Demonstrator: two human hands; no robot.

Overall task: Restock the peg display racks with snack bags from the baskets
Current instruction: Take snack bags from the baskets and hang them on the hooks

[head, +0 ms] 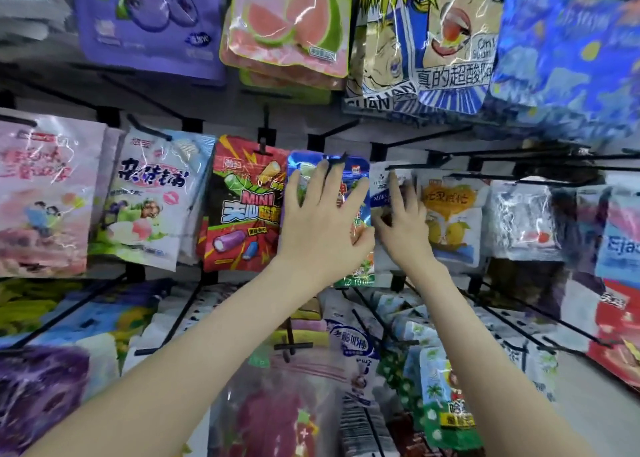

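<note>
A blue snack bag (356, 179) hangs on a black peg (337, 159) in the middle row of the rack. My left hand (322, 221) lies flat over its front with fingers spread and straight, the thumb at the bag's right edge. My right hand (403, 224) is just to the right, on a white and blue bag (382, 186) hanging on the neighbouring peg (408, 166); its index finger points up along that bag, and the other fingers are partly hidden. No basket is in view.
Snack bags fill the pegs all round: a red MINI bag (242, 207) to the left, a yellow fruit bag (450, 217) to the right, guava (287, 24) and comic-print bags (426, 41) above. Long black pegs (519, 311) jut out from the lower row.
</note>
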